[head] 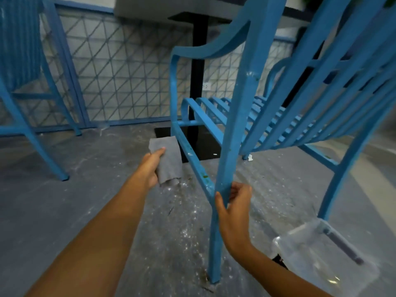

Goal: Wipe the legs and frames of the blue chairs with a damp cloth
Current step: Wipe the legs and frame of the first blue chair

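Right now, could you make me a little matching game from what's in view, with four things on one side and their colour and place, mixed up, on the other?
Things:
1. cloth
2. chair leg
3. tub
4. table post

Colour and place:
a. clear, on the floor at the lower right
b. black, standing behind the chair
c. grey, held in the left hand
d. blue, gripped by the right hand

Pairs: 1-c, 2-d, 3-a, 4-b.
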